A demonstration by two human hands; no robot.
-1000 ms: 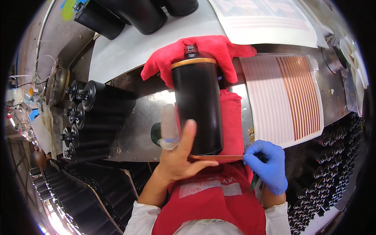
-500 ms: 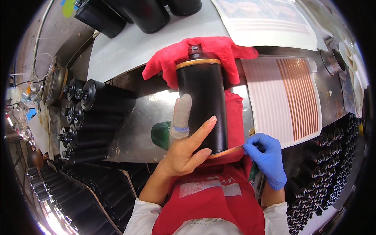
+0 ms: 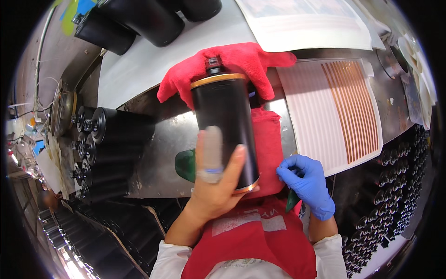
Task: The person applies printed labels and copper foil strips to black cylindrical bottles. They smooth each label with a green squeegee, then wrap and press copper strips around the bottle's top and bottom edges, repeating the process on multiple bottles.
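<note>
A black cylindrical bottle [image 3: 223, 111] lies with its neck pointing away, partly over a red cloth [image 3: 251, 56]. A gold band circles its far end, and a copper-coloured strip [image 3: 248, 188] runs around its near rim. My left hand [image 3: 213, 188], with a pale finger cot on one finger, grips the near part of the bottle from the left. To the right and apart from the bottle is my blue-gloved right hand [image 3: 306, 183], fingers curled. A green pointed piece [image 3: 291, 201] sticks out beneath it. Another green piece [image 3: 186, 165] lies left of the bottle.
On the right lies a white sheet with copper-coloured strips [image 3: 350, 111]. More black bottles [image 3: 111, 149] are stacked at the left, and several black ones [image 3: 144, 21] stand at the far left. Rows of dark bottles [image 3: 390, 186] fill the lower right. Printed sheets [image 3: 306, 23] lie at the back.
The copper-coloured strip's end, earlier stretched to my right fingertips, is now against the bottle's rim. My left hand has turned with the bottle, and the right hand has come away from the strip.
</note>
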